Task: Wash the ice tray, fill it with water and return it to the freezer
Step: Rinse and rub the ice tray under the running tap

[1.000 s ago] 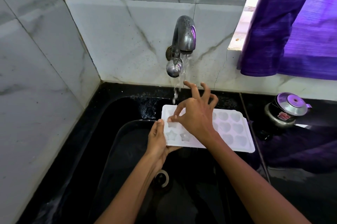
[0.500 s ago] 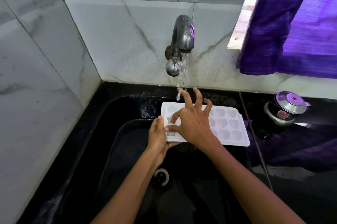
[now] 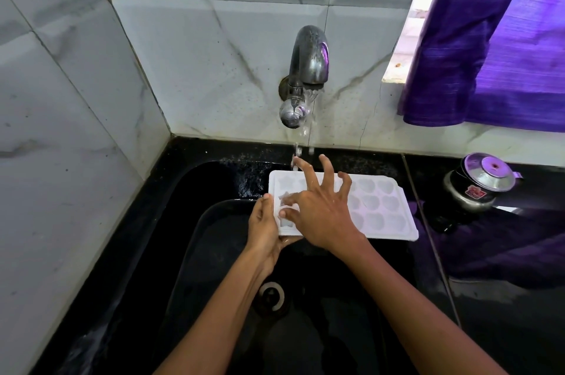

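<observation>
Here the left hand [image 3: 265,229] grips the ice tray [image 3: 379,206] by its end, under the tap [image 3: 307,69], so the right hand [image 3: 321,215], fingers splayed, apparently rubs the moulds.

Matt white plastic ice tray [image 3: 379,206], dull metal tap [image 3: 308,69], glossy black sink [image 3: 195,191].

Right hand [image 3: 321,215] now flatter, fingers spread over ice tray [image 3: 379,209], thumb and forefinger no longer pinched.

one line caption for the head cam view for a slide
Left hand holds white ice tray under running tap while right hand rubs its moulds.
</observation>
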### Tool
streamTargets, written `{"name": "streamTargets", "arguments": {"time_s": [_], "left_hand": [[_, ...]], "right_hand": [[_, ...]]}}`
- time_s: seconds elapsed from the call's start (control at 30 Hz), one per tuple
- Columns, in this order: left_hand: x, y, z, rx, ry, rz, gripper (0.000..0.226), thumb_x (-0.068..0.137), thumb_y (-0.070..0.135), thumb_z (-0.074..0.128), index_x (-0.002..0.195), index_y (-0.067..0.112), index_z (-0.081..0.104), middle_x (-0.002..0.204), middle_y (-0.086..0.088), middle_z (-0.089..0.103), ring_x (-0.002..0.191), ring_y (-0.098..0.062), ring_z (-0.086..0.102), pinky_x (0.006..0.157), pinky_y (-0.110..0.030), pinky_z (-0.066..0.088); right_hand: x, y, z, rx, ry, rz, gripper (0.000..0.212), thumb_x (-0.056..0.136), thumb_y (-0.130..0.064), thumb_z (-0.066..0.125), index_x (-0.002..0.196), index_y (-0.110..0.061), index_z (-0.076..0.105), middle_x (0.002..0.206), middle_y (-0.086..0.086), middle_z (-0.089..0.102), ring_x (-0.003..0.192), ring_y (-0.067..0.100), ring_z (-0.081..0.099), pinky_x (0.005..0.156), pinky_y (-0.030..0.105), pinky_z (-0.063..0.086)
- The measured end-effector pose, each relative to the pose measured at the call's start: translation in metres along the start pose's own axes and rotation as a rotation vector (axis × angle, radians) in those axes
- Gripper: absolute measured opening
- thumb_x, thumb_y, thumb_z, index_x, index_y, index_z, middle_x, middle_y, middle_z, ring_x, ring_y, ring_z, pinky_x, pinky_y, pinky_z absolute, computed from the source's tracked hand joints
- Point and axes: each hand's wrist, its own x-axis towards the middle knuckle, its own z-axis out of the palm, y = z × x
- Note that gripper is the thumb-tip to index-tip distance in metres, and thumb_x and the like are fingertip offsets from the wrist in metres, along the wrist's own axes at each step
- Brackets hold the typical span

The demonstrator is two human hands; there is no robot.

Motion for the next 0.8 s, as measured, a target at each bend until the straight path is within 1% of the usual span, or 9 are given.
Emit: {"name": "streamTargets", "arguments": {"time_s": [0.07,0.17,0.23,0.3,0.33,0.4,0.47,0.6,0.8], "left_hand": [[-0.001,0.001,0.0,-0.004,0.006,0.003,0.032,0.101,0.037,0.033,0.108,0.017,0.058,0.092,-0.011,0.071,0.073,-0.02,0.071,0.057,-0.039,0.058],[-0.001,0.005,-0.002,-0.029,0.022,0.012,0.032,0.101,0.037,0.034,0.106,0.018,0.059,0.091,-0.01,0.073,0.072,-0.021,0.072,0.053,-0.036,0.057],[-0.001,0.008,-0.003,-0.039,0.015,0.018,0.033,0.101,0.038,0.034,0.108,0.017,0.058,0.091,-0.008,0.074,0.072,-0.02,0.073,0.053,-0.034,0.056],[-0.001,0.01,-0.004,-0.029,0.006,0.017,0.033,0.101,0.04,0.034,0.109,0.018,0.057,0.086,-0.006,0.074,0.065,-0.017,0.071,0.052,-0.031,0.056],[-0.002,0.01,-0.005,-0.028,0.002,0.011,0.033,0.101,0.04,0.034,0.109,0.018,0.056,0.082,-0.005,0.073,0.055,-0.014,0.067,0.05,-0.028,0.055],[-0.003,0.011,-0.005,-0.042,-0.006,-0.001,0.032,0.101,0.041,0.035,0.111,0.018,0.055,0.072,-0.003,0.07,0.039,-0.008,0.05,0.044,-0.021,0.049],[-0.002,0.009,-0.004,-0.048,-0.012,-0.007,0.032,0.101,0.04,0.035,0.112,0.016,0.054,0.068,0.0,0.069,0.036,-0.006,0.043,0.042,-0.019,0.046],[-0.003,0.004,-0.002,-0.047,-0.021,-0.002,0.034,0.101,0.04,0.034,0.114,0.015,0.052,0.063,0.0,0.067,0.035,-0.006,0.042,0.041,-0.019,0.044],[0.0,0.008,-0.001,-0.071,-0.014,-0.002,0.03,0.101,0.04,0.035,0.108,0.016,0.053,0.054,0.004,0.063,0.034,-0.005,0.043,0.039,-0.019,0.044]], "right_hand": [[0.001,-0.002,-0.003,0.024,0.03,0.018,0.029,0.083,-0.057,0.056,0.101,-0.039,0.07,0.157,-0.008,0.01,0.141,0.029,-0.012,0.102,0.049,-0.005],[-0.003,-0.005,-0.007,0.156,0.181,0.086,0.02,0.073,-0.054,0.069,0.08,-0.036,0.073,0.152,-0.012,0.022,0.14,0.026,0.0,0.103,0.045,0.003],[-0.009,-0.007,-0.007,0.216,0.246,0.095,0.016,0.075,-0.052,0.068,0.078,-0.036,0.071,0.15,-0.014,0.025,0.139,0.025,0.002,0.102,0.042,0.005],[-0.017,-0.009,-0.003,0.192,0.171,0.043,0.023,0.084,-0.056,0.056,0.087,-0.038,0.071,0.153,-0.012,0.017,0.137,0.023,-0.005,0.101,0.044,0.003],[-0.021,-0.01,-0.001,0.158,0.111,0.01,0.028,0.088,-0.057,0.048,0.095,-0.04,0.069,0.155,-0.01,0.011,0.137,0.022,-0.011,0.101,0.046,0.001],[-0.029,-0.009,0.003,0.074,0.033,-0.026,0.031,0.093,-0.053,0.04,0.112,-0.042,0.063,0.158,-0.006,0.001,0.134,0.023,-0.021,0.1,0.048,-0.002],[-0.032,-0.008,0.004,0.004,0.015,-0.043,0.027,0.094,-0.045,0.046,0.116,-0.042,0.06,0.159,-0.003,-0.003,0.134,0.027,-0.025,0.101,0.05,-0.005],[-0.031,-0.007,0.001,0.014,0.041,-0.036,0.018,0.089,-0.038,0.056,0.104,-0.039,0.066,0.159,-0.004,0.003,0.137,0.029,-0.023,0.102,0.051,-0.004],[-0.033,-0.008,0.003,-0.031,0.025,-0.034,0.038,0.086,-0.026,0.054,0.119,-0.045,0.057,0.16,-0.002,-0.003,0.135,0.031,-0.022,0.1,0.051,-0.002]]}}
